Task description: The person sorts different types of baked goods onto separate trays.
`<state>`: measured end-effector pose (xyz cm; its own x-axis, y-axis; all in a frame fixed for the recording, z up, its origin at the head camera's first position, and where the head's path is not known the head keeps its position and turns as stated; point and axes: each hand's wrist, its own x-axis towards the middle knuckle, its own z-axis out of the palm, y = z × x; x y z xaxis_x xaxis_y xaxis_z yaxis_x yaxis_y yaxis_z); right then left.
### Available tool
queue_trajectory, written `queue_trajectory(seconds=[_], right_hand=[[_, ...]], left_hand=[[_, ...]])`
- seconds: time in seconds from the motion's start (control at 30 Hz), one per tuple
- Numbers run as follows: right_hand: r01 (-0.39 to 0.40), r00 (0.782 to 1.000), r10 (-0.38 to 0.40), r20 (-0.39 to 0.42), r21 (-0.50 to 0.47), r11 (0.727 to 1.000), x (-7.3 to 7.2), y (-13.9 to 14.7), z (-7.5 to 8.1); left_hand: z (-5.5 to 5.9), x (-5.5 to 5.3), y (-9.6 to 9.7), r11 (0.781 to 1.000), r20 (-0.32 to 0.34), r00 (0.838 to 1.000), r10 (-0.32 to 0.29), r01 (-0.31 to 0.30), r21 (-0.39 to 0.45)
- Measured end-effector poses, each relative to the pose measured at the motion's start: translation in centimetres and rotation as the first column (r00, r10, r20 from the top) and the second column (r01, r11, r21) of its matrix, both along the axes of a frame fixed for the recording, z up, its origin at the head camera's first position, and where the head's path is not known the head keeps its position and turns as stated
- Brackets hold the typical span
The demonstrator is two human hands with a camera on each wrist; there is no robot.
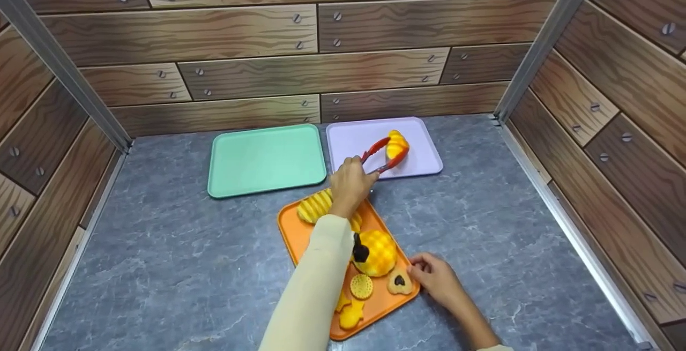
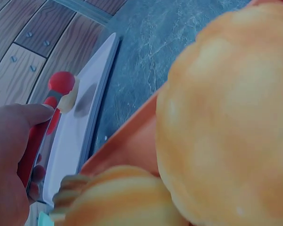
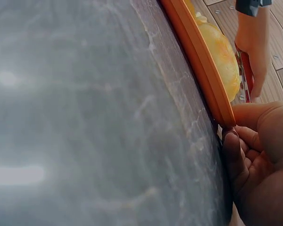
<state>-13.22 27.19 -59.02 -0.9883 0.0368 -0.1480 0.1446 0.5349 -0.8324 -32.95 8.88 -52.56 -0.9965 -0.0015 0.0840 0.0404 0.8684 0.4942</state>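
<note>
A small croissant (image 1: 396, 144) is being held between the tips of red tongs (image 1: 395, 163) over the lilac tray (image 1: 424, 154), and, judging by its shadow in the left wrist view, it is being held a little clear of the surface. For this step, a low and gentle release is being called for: the bread is best being let down until its underside is being borne by the tray, with the tong arms then being eased apart evenly so that it is not being rolled or dragged. Too hard a squeeze is probably being risked with such a rounded piece, since it could be twisted out of the tips. The tongs are being gripped by the left hand (image 1: 351, 182), its thumb being pressed along one arm and its fingers being wrapped beneath the other; the tips are being spread by the bread's width. The left forearm is being stretched forward across the orange tray (image 1: 381, 303), so the sleeve (image 1: 308, 286) is best being carried high above the pineapple-patterned bun (image 1: 378, 254). Meanwhile the near right corner of the orange tray is being pinched by the right hand (image 1: 437, 278), thumb and fingers being set about its rim.
</note>
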Motion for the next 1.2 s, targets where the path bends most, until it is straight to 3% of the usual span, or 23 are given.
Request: queue_trajectory(seconds=[0.33,0.47,0.83,1.03,1.2], right_hand=[[-0.009,1.000,0.009,-0.028,-0.007,1.000,0.1,-0.1,-0.1],[-0.006,1.000,0.006,-0.023,-0.020,1.000,0.2,-0.2,0.0],[0.017,1.000,-0.017,0.015,-0.006,1.000,0.0,-0.2,0.0],[0.022,1.000,-0.022,0.017,-0.002,1.000,-0.1,-0.2,0.0],[0.021,1.000,-0.021,0.013,0.002,1.000,-0.1,-0.1,-0.1]], left_hand=[[-0.6,0.1,0.8,0.998,0.056,0.998,-0.021,0.024,-0.055],[-0.9,0.1,0.6,0.997,0.042,0.999,-0.013,0.016,-0.073],[0.2,0.5,-0.3,1.000,0.030,0.999,-0.016,0.017,-0.013],[0.2,1.4,-1.6,0.999,-0.028,0.999,-0.039,0.038,-0.019],[0.3,3.1,-2.6,0.996,-0.042,0.995,-0.089,0.089,-0.006]])
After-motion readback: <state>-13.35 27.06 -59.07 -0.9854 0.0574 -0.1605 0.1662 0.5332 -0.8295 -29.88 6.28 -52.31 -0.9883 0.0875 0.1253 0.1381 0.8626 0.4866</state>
